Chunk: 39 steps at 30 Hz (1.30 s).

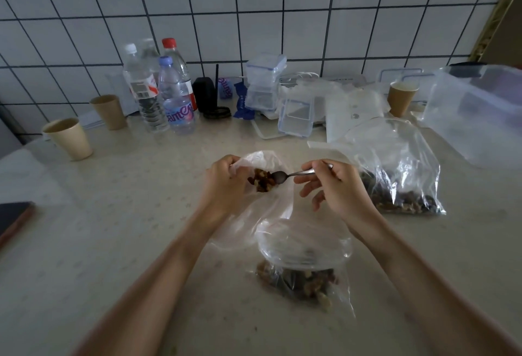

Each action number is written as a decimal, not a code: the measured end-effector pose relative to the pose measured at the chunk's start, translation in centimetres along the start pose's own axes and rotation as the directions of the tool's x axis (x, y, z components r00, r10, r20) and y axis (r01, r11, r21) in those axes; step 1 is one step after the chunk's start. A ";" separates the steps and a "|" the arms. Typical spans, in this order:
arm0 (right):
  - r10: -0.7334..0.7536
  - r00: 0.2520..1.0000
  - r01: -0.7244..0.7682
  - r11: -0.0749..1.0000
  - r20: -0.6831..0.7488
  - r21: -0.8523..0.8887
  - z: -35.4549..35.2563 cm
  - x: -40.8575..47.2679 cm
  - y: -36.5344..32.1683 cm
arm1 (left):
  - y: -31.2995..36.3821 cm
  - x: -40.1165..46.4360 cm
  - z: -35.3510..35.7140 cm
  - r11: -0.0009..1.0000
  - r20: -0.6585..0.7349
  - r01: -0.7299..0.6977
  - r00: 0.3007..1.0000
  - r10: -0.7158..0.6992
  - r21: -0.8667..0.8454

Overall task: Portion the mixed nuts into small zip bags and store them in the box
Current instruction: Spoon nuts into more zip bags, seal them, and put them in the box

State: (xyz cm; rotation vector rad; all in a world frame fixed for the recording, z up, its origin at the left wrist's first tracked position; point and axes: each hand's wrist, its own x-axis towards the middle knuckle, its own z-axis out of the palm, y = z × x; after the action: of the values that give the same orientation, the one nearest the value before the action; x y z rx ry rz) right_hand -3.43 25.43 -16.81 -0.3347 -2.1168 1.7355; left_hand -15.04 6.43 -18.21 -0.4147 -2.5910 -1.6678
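Note:
My left hand point(223, 183) grips the rim of a small clear zip bag point(262, 159) that holds a clump of mixed nuts point(261, 180). My right hand point(336, 186) pinches a metal spoon point(293, 174) by its handle, and the bowl of the spoon sits at the small bag's mouth beside the nuts. Below my hands lies a larger clear bag of mixed nuts point(302, 282) on the table. A second big bag of nuts point(401, 186) lies to the right. A large clear plastic box point(477, 112) stands at the far right.
Water bottles point(166, 93) and three paper cups point(69, 138) stand at the back left. Small clip-lid containers point(264, 84) and loose plastic bags fill the back middle. Another paper cup point(401, 98) stands at the back right. A dark flat object point(14, 217) lies at the left edge.

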 end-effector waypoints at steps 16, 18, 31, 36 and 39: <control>0.149 0.986 -0.159 0.972 0.071 0.171 0.5 0.1 -0.2 | -0.4 0.0 0.4 0.992 0.111 -0.124 0.986 0.125 -0.019; 0.183 0.981 -0.192 0.959 0.061 0.208 0.5 0.2 -0.1 | -0.6 0.0 0.3 0.990 0.100 -0.123 0.986 0.130 -0.070; 0.178 0.984 -0.174 0.971 -0.011 0.162 -0.1 0.5 0.1 | -0.3 -0.3 0.7 0.968 -0.015 -0.179 0.983 0.184 0.177; 0.240 0.967 -0.253 0.938 0.079 0.237 0.6 0.4 0.2 | -0.7 -0.1 0.7 0.976 0.043 -0.185 0.983 0.181 0.113; 0.291 0.951 -0.310 0.904 0.106 0.294 0.6 0.3 0.2 | -0.7 -0.1 0.6 0.972 0.065 -0.203 0.978 0.196 0.122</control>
State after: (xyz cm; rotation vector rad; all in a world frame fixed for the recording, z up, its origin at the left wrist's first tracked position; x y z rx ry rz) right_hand -4.00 25.03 -17.06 -0.5479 -1.8654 2.2420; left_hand -15.03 6.71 -19.12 -0.6956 -2.5733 -1.4376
